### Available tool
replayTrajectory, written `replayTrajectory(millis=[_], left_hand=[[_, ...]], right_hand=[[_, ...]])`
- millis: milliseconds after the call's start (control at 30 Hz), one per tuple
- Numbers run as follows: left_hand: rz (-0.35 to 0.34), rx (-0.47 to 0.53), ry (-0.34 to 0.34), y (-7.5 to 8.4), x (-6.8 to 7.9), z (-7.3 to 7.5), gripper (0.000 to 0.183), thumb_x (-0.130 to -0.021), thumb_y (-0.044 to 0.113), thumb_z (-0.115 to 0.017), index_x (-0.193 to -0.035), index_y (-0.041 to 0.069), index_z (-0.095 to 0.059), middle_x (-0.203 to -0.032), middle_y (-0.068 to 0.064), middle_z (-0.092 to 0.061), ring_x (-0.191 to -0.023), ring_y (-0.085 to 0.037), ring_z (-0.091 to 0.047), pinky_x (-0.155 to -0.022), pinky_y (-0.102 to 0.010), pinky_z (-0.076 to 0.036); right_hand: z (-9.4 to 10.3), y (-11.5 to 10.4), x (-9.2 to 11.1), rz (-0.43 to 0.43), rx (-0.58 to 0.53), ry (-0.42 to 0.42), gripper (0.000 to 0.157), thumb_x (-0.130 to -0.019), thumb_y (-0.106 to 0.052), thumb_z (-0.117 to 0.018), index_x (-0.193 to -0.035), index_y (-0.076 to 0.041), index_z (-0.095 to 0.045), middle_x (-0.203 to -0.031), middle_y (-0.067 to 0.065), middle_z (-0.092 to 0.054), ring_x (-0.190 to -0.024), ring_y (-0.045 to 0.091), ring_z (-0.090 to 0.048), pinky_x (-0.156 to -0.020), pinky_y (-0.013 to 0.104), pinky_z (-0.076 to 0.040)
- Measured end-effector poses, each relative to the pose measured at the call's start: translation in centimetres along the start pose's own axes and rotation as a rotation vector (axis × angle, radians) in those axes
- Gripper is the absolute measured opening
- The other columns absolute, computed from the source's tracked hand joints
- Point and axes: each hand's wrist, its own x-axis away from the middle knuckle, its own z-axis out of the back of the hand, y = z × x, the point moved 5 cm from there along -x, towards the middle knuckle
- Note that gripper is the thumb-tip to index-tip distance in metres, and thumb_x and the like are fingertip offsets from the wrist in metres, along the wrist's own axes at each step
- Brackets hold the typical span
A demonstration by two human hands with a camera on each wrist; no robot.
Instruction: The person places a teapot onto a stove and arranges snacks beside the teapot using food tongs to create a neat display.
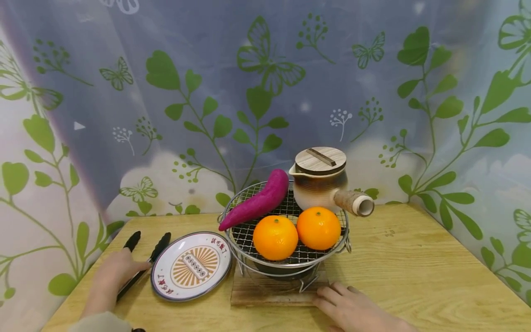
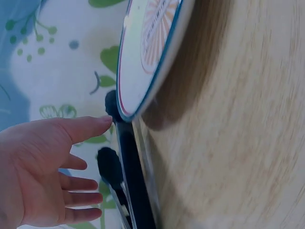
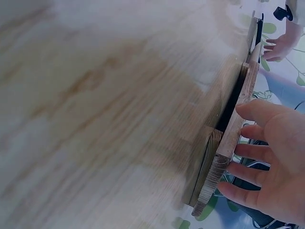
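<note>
My left hand (image 1: 116, 272) is over a pair of black-tipped tongs (image 1: 132, 284) lying on the table at the left. In the left wrist view its fingers are spread and fairly straight, with the thumb tip right by one black tip (image 2: 111, 102). A white plate (image 1: 159, 276) with a blue rim and an orange sunburst print lies beside the tongs. My right hand (image 1: 352, 309) has its fingertips on the edge of a wooden board (image 1: 265, 297); in the right wrist view the fingers (image 3: 255, 151) are extended along that edge.
On the board stands a round grill with a wire mesh (image 1: 242, 237). It carries a purple sweet potato (image 1: 261, 203), two oranges (image 1: 275, 238) and a clay pot (image 1: 311, 186) with a wooden lid and a side handle (image 1: 348, 201) pointing right. A patterned curtain (image 1: 265, 129) hangs behind the table.
</note>
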Motion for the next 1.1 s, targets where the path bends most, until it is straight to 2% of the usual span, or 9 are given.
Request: replayTrajectory(millis=[67, 267, 500, 667, 767, 933, 1100], left_hand=[[-0.007, -0.008, 0.018, 0.6, -0.1, 0.2, 0.089, -0.077, 0.052, -0.064, -0.116, -0.024, -0.039, -0.111, -0.043, -0.046, -0.100, -0.056, -0.046, -0.082, -0.057, -0.041], [-0.017, -0.017, 0.100, 2.5, 0.1, 1.0, 0.080, -0.081, 0.043, -0.062, -0.123, -0.021, -0.038, -0.119, -0.042, -0.042, -0.106, -0.056, -0.044, -0.082, -0.059, -0.040], [-0.050, -0.030, 0.123, 4.8, 0.7, 1.5, 0.074, -0.085, 0.042, -0.058, -0.127, -0.017, -0.040, -0.124, -0.039, -0.041, -0.109, -0.055, -0.041, -0.082, -0.061, -0.039], [-0.126, -0.020, 0.184, 6.8, 1.3, 1.7, 0.063, -0.086, 0.035, -0.059, -0.123, -0.015, -0.047, -0.118, -0.035, -0.050, -0.103, -0.052, -0.048, -0.078, -0.058, -0.043], [-0.182, -0.026, 0.208, 8.2, 1.5, 1.7, 0.059, -0.087, 0.034, -0.060, -0.120, -0.013, -0.051, -0.116, -0.033, -0.053, -0.100, -0.050, -0.051, -0.076, -0.055, -0.044], [-0.281, -0.031, 0.233, 10.6, 2.3, 1.8, 0.057, -0.088, 0.032, -0.060, -0.121, -0.013, -0.050, -0.118, -0.033, -0.051, -0.105, -0.049, -0.050, -0.084, -0.056, -0.042], [-0.318, -0.011, 0.223, 12.2, 3.1, 1.8, 0.062, -0.089, 0.033, -0.058, -0.129, -0.011, -0.043, -0.125, -0.035, -0.045, -0.113, -0.050, -0.044, -0.092, -0.058, -0.036]], right_hand=[[0.0, 0.1, 0.0, -0.002, 0.005, 0.005, 0.055, -0.067, -0.039, -0.075, -0.113, -0.013, -0.059, -0.108, 0.003, -0.055, -0.087, 0.019, -0.049, -0.059, 0.028, -0.047], [0.2, 0.2, 0.0, -0.013, -0.027, -0.014, 0.051, -0.069, -0.037, -0.074, -0.111, -0.011, -0.060, -0.105, 0.003, -0.055, -0.087, 0.018, -0.050, -0.060, 0.028, -0.048], [0.7, 0.7, 0.2, -0.044, -0.078, -0.002, 0.045, -0.068, -0.033, -0.076, -0.106, -0.012, -0.061, -0.095, 0.001, -0.057, -0.084, 0.016, -0.053, -0.060, 0.027, -0.048], [1.5, 1.2, 0.2, -0.022, -0.115, 0.083, 0.027, -0.068, -0.024, -0.078, -0.090, -0.014, -0.065, -0.083, -0.005, -0.057, -0.075, 0.011, -0.054, -0.060, 0.025, -0.047], [1.9, 1.6, 0.4, -0.039, -0.138, 0.116, 0.020, -0.067, -0.020, -0.079, -0.078, -0.018, -0.063, -0.075, -0.010, -0.054, -0.067, 0.006, -0.052, -0.055, 0.022, -0.043], [1.9, 2.8, 1.0, -0.111, -0.232, 0.100, 0.025, -0.067, -0.013, -0.076, -0.066, -0.023, -0.054, -0.064, -0.017, -0.044, -0.056, -0.001, -0.044, -0.048, 0.017, -0.035], [1.9, 4.4, 2.1, -0.149, -0.254, 0.066, 0.032, -0.066, -0.008, -0.074, -0.063, -0.023, -0.047, -0.061, -0.018, -0.036, -0.053, -0.004, -0.036, -0.045, 0.015, -0.028]])
